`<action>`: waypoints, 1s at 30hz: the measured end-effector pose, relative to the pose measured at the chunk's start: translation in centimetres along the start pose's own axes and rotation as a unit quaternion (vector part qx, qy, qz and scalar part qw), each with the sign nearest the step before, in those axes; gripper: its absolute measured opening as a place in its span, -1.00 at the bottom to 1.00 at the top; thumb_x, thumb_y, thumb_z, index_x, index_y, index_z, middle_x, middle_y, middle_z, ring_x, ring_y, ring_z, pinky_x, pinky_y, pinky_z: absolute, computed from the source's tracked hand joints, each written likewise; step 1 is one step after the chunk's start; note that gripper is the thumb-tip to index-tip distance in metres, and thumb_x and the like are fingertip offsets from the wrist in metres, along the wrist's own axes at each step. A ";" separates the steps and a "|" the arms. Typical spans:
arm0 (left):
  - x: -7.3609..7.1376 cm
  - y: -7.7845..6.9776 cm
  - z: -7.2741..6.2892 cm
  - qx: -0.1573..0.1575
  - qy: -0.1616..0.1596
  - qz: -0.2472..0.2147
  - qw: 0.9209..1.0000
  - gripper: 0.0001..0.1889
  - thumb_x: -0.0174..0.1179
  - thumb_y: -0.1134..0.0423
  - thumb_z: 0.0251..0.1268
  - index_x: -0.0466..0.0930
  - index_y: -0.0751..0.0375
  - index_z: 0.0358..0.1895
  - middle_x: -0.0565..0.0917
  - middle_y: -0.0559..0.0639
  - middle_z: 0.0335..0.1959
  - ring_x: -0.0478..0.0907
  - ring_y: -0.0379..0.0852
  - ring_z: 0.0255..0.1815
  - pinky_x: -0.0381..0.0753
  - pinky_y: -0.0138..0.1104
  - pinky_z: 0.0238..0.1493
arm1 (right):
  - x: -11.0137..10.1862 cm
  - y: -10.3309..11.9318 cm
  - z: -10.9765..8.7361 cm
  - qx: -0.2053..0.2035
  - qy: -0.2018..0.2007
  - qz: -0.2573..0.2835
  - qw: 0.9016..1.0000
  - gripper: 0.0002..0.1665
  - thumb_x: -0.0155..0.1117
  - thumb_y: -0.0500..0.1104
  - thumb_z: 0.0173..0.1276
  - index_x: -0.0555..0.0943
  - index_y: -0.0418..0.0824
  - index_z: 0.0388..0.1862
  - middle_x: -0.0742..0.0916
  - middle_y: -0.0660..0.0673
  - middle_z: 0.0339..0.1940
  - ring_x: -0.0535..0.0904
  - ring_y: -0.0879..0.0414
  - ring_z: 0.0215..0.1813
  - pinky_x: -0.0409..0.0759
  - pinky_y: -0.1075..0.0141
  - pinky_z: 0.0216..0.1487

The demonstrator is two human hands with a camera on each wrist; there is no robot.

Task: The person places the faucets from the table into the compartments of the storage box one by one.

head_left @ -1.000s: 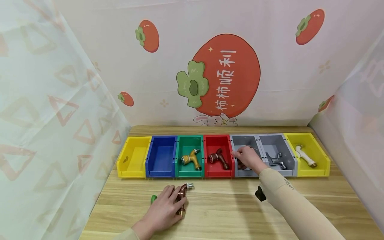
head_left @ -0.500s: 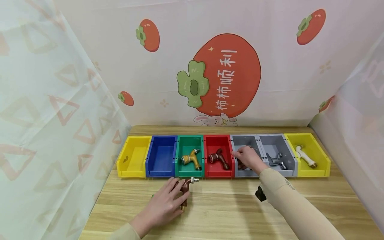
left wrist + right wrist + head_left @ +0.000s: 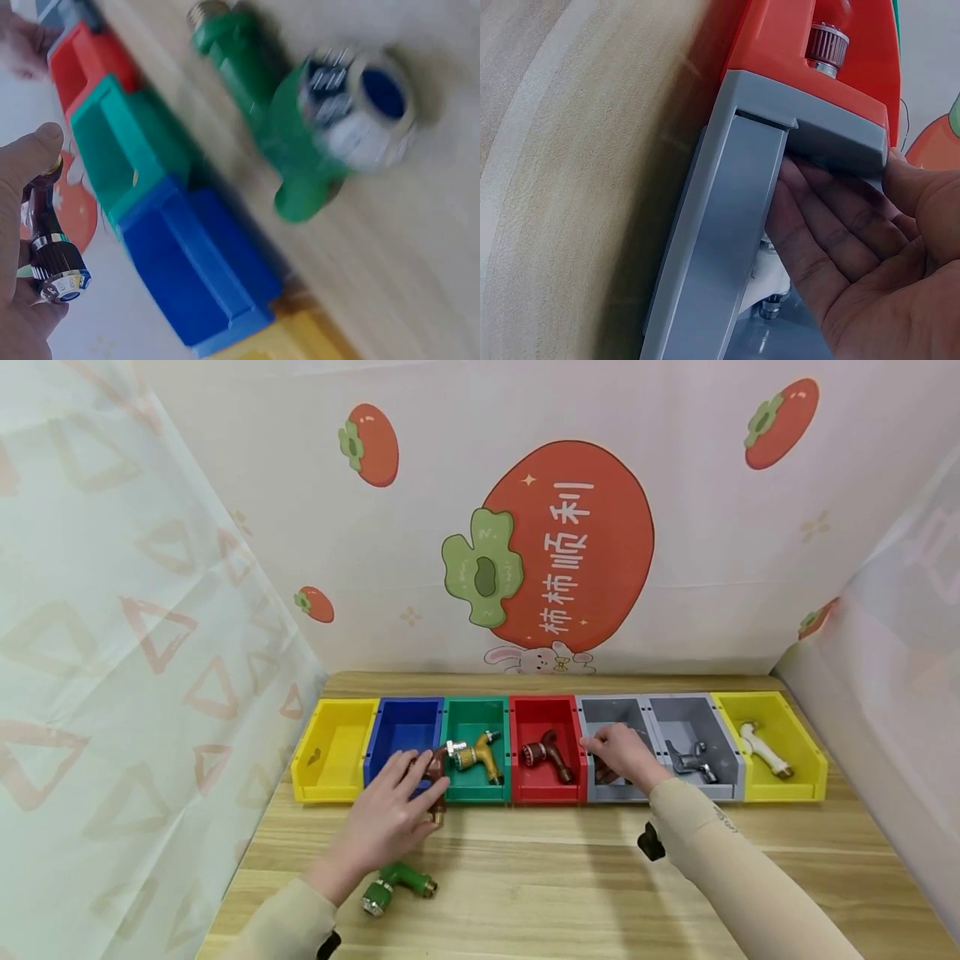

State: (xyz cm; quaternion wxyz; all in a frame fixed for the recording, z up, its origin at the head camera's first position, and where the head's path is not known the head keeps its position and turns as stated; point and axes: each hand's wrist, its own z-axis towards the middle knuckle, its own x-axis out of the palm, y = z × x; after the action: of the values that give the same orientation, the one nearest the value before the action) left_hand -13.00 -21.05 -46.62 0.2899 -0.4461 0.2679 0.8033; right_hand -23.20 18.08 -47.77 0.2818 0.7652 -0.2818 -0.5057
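Observation:
My left hand (image 3: pixel 384 817) holds a dark brown faucet (image 3: pixel 438 768) with a silver spout tip, over the front edge of the blue bin (image 3: pixel 408 720). In the left wrist view, thumb and fingers grip this faucet (image 3: pixel 46 214) at its ends. A green faucet (image 3: pixel 399 883) lies on the table below that hand. My right hand (image 3: pixel 624 756) reaches into the left grey bin (image 3: pixel 609 708). Its fingers (image 3: pixel 847 225) lie inside the wall beside the red bin, with the thumb over the rim. A pale faucet (image 3: pixel 769 276) is partly hidden behind this hand.
A row of bins stands at the table's back. The green bin (image 3: pixel 467 714) bears a yellow faucet (image 3: pixel 480 758); the red bin (image 3: pixel 542 714) a brown one; the right grey bin (image 3: pixel 678 714) a grey one; the right yellow bin (image 3: pixel 798 760) a white one. A left yellow bin (image 3: pixel 341 727) ends the row.
My left hand has lifted the brown faucet from the table and carried it up and left to the blue bin, uncovering the green faucet. My right hand has stayed in place.

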 end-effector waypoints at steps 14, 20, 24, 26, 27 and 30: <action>0.1 4.2 1.0 -0.087 0.057 0.036 0.994 -0.28 0.61 -0.13 -0.05 0.71 0.09 0.23 0.56 0.39 0.30 0.50 0.38 0.27 0.48 0.11 0.38 | -0.2 0.1 -0.2 -0.006 -0.001 0.009 1.000 -0.57 0.19 -0.04 0.59 0.65 -0.28 -0.45 0.73 -0.26 -0.49 0.73 -0.08 -0.44 0.78 0.09 -0.28; 0.8 5.0 1.3 -0.115 0.084 0.044 0.989 -0.29 0.57 -0.17 0.00 0.70 0.10 0.23 0.56 0.40 0.30 0.50 0.37 0.28 0.46 0.09 0.41 | -0.1 0.0 -0.1 -0.002 0.000 0.010 1.000 -0.58 0.20 -0.04 0.59 0.67 -0.29 -0.42 0.74 -0.26 -0.48 0.73 -0.08 -0.44 0.78 0.10 -0.29; 1.1 5.3 1.5 -0.124 0.095 0.047 0.987 -0.30 0.56 -0.17 0.03 0.69 0.10 0.24 0.56 0.41 0.30 0.50 0.38 0.28 0.45 0.09 0.41 | -0.1 0.0 0.0 -0.002 -0.001 0.009 1.000 -0.58 0.19 -0.04 0.59 0.67 -0.29 -0.41 0.74 -0.25 -0.49 0.73 -0.07 -0.44 0.78 0.09 -0.30; 1.3 5.3 1.6 -0.131 0.102 0.046 0.985 -0.30 0.55 -0.17 0.05 0.69 0.09 0.25 0.55 0.41 0.30 0.49 0.38 0.29 0.44 0.09 0.42 | -0.1 0.0 0.0 -0.002 -0.002 0.007 1.000 -0.58 0.19 -0.03 0.59 0.66 -0.28 -0.42 0.74 -0.24 -0.49 0.73 -0.06 -0.44 0.78 0.09 -0.29; 1.4 5.4 1.6 -0.135 0.105 0.044 0.984 -0.30 0.54 -0.17 0.06 0.69 0.09 0.26 0.55 0.40 0.31 0.49 0.38 0.30 0.44 0.10 0.42 | -0.1 0.0 0.0 -0.002 -0.002 0.006 1.000 -0.58 0.19 -0.03 0.59 0.66 -0.28 -0.42 0.74 -0.24 -0.49 0.73 -0.06 -0.44 0.78 0.10 -0.29; 1.7 5.5 1.8 -0.149 0.116 0.038 0.981 -0.30 0.52 -0.18 0.08 0.68 0.07 0.28 0.54 0.39 0.33 0.47 0.37 0.32 0.42 0.11 0.43 | -0.1 0.0 0.0 -0.001 -0.003 0.006 1.000 -0.57 0.19 -0.03 0.59 0.65 -0.28 -0.43 0.73 -0.24 -0.49 0.73 -0.06 -0.44 0.78 0.10 -0.29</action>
State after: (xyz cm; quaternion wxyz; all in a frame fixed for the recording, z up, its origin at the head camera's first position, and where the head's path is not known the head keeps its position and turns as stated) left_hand -18.57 -23.20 -46.33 0.1568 -0.5641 0.1940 0.7871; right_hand -23.24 18.17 -47.73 0.2843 0.7618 -0.2865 -0.5067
